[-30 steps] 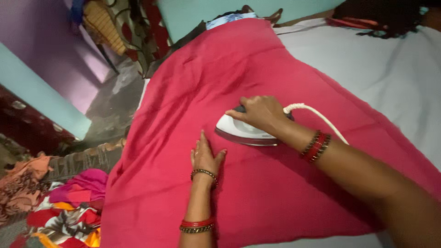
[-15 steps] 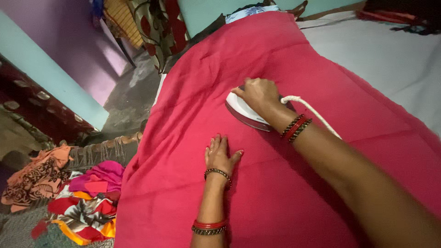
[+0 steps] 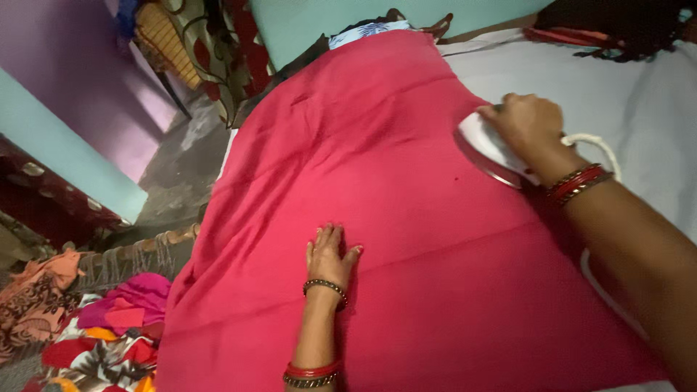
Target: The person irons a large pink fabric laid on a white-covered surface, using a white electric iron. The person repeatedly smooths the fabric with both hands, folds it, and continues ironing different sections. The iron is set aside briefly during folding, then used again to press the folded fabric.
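A large pink-red cloth (image 3: 377, 167) lies spread over a white-covered surface (image 3: 639, 94). My right hand (image 3: 526, 123) grips the handle of a white clothes iron (image 3: 485, 149), which rests on the cloth near its right edge. The iron's white cord (image 3: 599, 145) loops behind my wrist. My left hand (image 3: 330, 254) lies flat on the cloth, fingers spread, nearer to me. Both wrists carry red and gold bangles.
A heap of colourful clothes (image 3: 94, 334) lies on the floor at lower left. A turquoise wall (image 3: 65, 152) and a purple wall stand to the left. A patterned cloth (image 3: 225, 51) hangs at the back. Dark fabric (image 3: 617, 29) lies at the far right top.
My right hand has pushed the iron away from me and to the right across the cloth. My left hand stays flat on the cloth.
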